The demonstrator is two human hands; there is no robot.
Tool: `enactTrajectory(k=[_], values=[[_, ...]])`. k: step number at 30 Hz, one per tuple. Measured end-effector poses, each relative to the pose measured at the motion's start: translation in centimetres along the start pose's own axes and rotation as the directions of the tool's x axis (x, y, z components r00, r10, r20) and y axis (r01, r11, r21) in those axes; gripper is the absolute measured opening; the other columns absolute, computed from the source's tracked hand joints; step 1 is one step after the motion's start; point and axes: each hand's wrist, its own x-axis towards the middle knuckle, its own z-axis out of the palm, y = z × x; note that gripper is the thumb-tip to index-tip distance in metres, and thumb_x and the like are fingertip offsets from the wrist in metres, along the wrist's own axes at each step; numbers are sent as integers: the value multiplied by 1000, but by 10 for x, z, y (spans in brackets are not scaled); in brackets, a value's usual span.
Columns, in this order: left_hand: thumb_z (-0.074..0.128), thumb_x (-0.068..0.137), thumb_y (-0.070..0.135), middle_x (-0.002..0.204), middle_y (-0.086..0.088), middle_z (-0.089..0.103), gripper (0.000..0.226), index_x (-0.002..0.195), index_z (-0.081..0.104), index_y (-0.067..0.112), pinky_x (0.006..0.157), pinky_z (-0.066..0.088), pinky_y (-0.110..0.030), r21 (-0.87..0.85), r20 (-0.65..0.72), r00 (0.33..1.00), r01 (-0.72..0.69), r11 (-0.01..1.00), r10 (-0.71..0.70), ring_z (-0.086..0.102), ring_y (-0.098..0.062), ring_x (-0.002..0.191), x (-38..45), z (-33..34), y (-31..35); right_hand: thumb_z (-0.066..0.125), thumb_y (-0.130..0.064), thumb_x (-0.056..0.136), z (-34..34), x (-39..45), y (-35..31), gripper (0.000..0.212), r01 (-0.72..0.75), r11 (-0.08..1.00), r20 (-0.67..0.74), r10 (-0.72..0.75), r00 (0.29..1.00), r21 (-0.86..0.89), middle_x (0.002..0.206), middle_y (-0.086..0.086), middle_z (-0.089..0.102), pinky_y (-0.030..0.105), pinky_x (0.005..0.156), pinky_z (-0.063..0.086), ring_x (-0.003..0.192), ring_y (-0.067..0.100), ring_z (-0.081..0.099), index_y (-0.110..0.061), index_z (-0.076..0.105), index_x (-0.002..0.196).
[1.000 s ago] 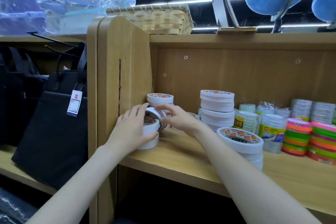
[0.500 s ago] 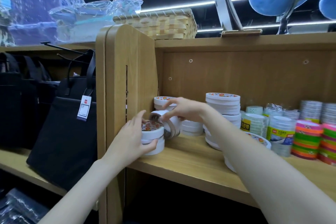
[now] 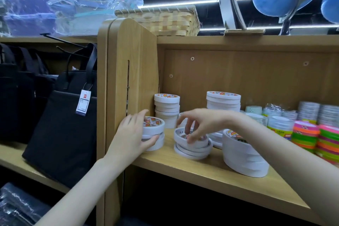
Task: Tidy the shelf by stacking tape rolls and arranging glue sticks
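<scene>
White tape rolls stand in piles on the wooden shelf (image 3: 216, 169). My left hand (image 3: 132, 135) grips a short stack of white rolls (image 3: 156, 126) at the shelf's left end, fingers on top and thumb low on its side. My right hand (image 3: 200, 124) reaches over a low, untidy pile of thin white rolls (image 3: 192, 147), its fingertips dipping into the top roll's core. A taller stack (image 3: 167, 108) stands behind at the left wall, another (image 3: 223, 101) further right, and a wide stack (image 3: 244, 156) near the front edge. No glue sticks can be made out.
Neon-coloured tape rolls (image 3: 315, 137) and clear wrapped rolls (image 3: 280, 124) fill the shelf's right side. The upright side panel (image 3: 128, 71) closes the left end. A black tote bag with a tag (image 3: 60, 130) hangs on the neighbouring shelf. A woven basket (image 3: 165, 20) sits on top.
My right hand came down from the back stack onto the low pile of thin rolls. The tilted roll it held now lies flat. My left hand stays on the left stack.
</scene>
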Motion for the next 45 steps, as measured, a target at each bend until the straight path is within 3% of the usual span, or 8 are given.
enactTrajectory(k=[3,6,11,17,22,30,41,45], values=[[68,79,41,111,-5,61,68,134,44,9,93,42,-35,51,-7,1000,-21,998,22,55,-23,103,-1,6,-1,68,-23,83,-13,22,5,38,49,997,-270,-33,962,52,101,-3,64,29,81,49,94,17,61,-17,55,119],[62,79,46,103,-5,64,62,126,51,7,85,48,-36,92,-30,999,-32,995,35,60,-24,94,5,14,-2,66,-17,82,-21,63,8,51,21,993,-466,-73,882,-117,128,7,48,32,96,39,117,26,46,-16,46,130],[41,76,51,96,-1,66,59,112,59,8,76,53,-31,144,-59,996,-60,988,69,64,-19,85,9,20,-2,63,-17,85,-27,116,11,52,-78,977,-347,4,938,-199,133,3,48,44,98,33,123,27,38,-19,43,132],[41,75,50,92,0,66,57,107,62,8,76,53,-31,187,-90,992,-71,980,89,64,-18,83,12,25,-3,67,-11,80,-26,133,18,10,-61,991,-410,8,912,-115,85,3,54,39,80,38,87,24,48,-8,59,84],[41,75,50,92,2,67,55,105,64,10,77,52,-33,185,-64,997,-35,982,48,65,-18,82,17,28,0,63,-13,81,-39,111,12,24,-128,987,-599,46,800,-95,108,10,62,40,88,41,106,29,53,-13,66,105],[32,76,58,107,5,60,64,117,56,16,95,38,-34,41,-9,1000,23,999,-22,54,-18,101,18,33,-2,66,-6,81,-42,58,-1,39,-413,860,-397,282,873,-298,117,12,54,40,95,37,110,34,51,-10,53,118],[30,74,62,111,6,59,68,118,54,16,97,34,-31,-36,-41,999,31,999,-32,52,-17,106,16,31,-2,76,-37,73,-43,77,0,39,-368,733,-181,325,928,-572,91,2,51,45,95,35,90,25,48,-16,48,90],[30,73,63,111,7,59,69,119,53,18,98,33,-31,-41,-24,999,41,998,-42,51,-15,106,17,33,-3,78,-30,73,-43,76,6,30,-305,752,-145,273,951,-585,75,0,51,39,84,33,86,25,49,-12,53,77]])
